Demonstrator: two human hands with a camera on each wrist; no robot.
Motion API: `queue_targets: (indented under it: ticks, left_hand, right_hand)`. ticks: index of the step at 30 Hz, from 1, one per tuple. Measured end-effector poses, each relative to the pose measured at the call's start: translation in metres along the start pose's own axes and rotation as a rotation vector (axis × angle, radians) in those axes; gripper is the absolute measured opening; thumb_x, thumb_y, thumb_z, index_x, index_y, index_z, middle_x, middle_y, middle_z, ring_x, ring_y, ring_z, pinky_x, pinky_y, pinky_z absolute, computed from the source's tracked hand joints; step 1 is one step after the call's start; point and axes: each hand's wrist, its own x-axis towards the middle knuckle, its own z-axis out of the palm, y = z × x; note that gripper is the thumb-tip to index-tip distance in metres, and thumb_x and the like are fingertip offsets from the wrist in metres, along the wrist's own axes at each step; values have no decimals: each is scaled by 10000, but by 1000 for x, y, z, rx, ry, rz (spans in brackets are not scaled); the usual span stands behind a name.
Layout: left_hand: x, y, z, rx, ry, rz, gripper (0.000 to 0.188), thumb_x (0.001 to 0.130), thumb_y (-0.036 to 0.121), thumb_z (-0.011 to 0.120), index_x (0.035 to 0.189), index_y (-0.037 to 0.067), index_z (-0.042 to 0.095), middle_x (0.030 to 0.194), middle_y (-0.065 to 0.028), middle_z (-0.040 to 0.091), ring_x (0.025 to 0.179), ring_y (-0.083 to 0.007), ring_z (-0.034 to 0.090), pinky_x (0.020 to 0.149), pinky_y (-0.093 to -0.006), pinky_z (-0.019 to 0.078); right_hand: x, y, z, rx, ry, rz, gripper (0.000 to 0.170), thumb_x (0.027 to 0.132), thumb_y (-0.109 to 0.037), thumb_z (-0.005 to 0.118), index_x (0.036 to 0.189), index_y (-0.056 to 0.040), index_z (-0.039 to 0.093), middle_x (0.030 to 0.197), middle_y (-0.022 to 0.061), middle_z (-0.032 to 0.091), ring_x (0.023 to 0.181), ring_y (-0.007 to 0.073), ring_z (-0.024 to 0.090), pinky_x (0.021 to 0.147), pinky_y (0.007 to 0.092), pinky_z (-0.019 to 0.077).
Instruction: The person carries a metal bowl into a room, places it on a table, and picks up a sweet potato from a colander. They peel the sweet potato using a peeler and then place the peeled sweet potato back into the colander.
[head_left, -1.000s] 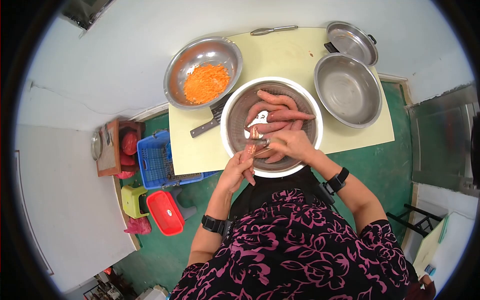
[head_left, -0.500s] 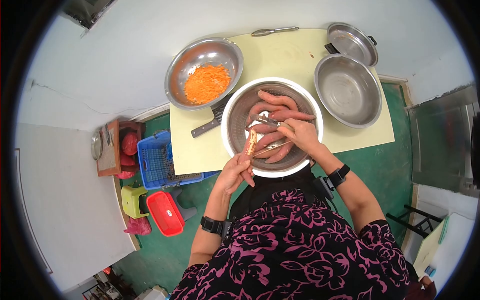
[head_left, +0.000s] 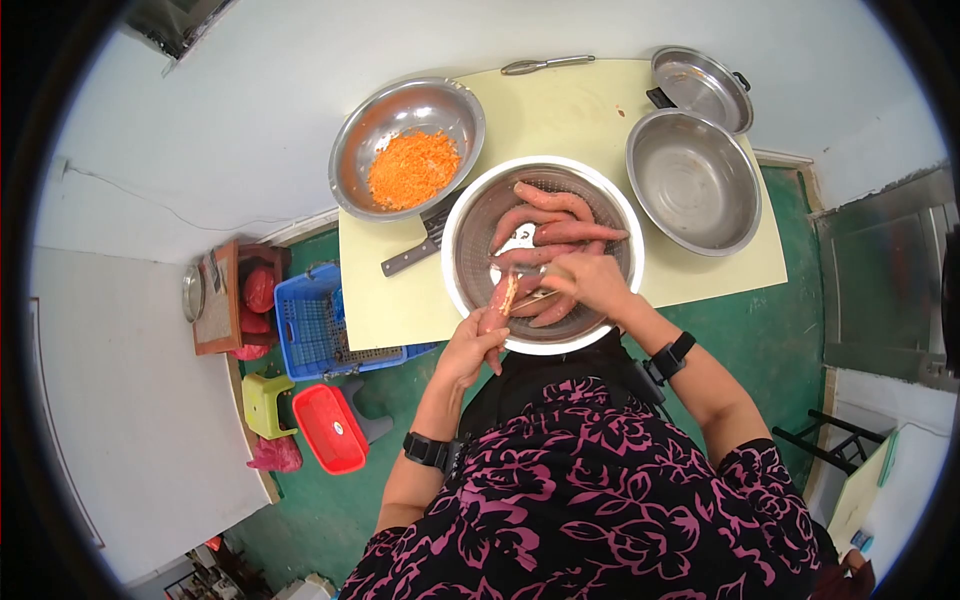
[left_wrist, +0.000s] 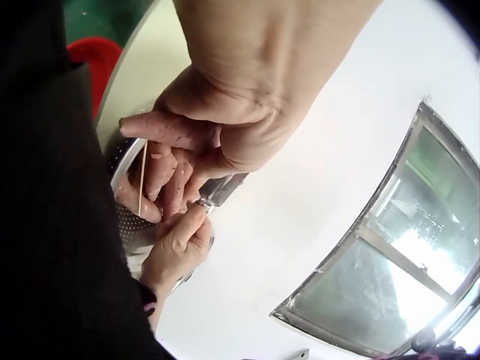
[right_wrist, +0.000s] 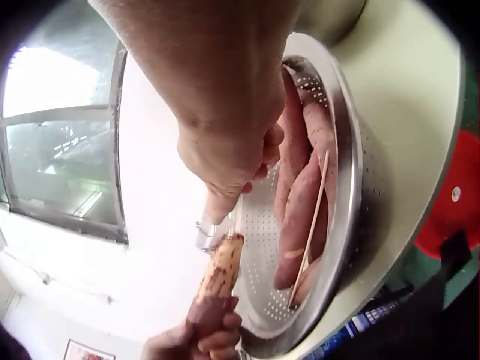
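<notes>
My left hand [head_left: 468, 348] grips a reddish-skinned sweet potato [head_left: 490, 321] by its lower part, over the near rim of the metal colander [head_left: 637, 235]. Pale flesh shows on its upper end where skin is gone. A metal peeler [right_wrist: 205, 234] is held in my right hand [head_left: 592, 284], its head right at that pale end in the right wrist view. Several unpeeled sweet potatoes [head_left: 572, 232] lie in the colander below both hands. Among them a thin wooden stick [right_wrist: 312, 225] leans across toward the rim.
A steel bowl [head_left: 345, 160] with shredded orange vegetable stands at the back left. Beside the colander lies a black-handled knife [head_left: 408, 257]. Another steel bowl [head_left: 695, 185] and a shallow pan [head_left: 700, 85] stand at the right. A metal utensil [head_left: 547, 65] lies along the table's [head_left: 540, 110] back edge.
My right hand lifted the peeler away over the colander half a second ago and has brought it back to the sweet potato. The left hand has stayed near the rim, the sweet potato slightly turned.
</notes>
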Motion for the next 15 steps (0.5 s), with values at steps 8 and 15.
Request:
queue_targets:
  ticks: [8,15]
  left_hand:
    - [-1,6,8,236,120,23,401,745,43,643,1100,-47,479,719,-6,501,575,-82,496,362,-191,403]
    - [5,4,7,267,123,-52,410,741,54,648,1110,-41,496,683,9,496,520,-69,468,339,-182,363]
  right_hand:
    - [-5,-1,-2,109,87,39,318,802,-417,559,896,-125,642,793,108,640,735,299,616,634,391,484]
    - [-7,-28,0,80,52,-197,344,771,-427,590,806,-87,630,729,98,629,680,266,618,579,377,482]
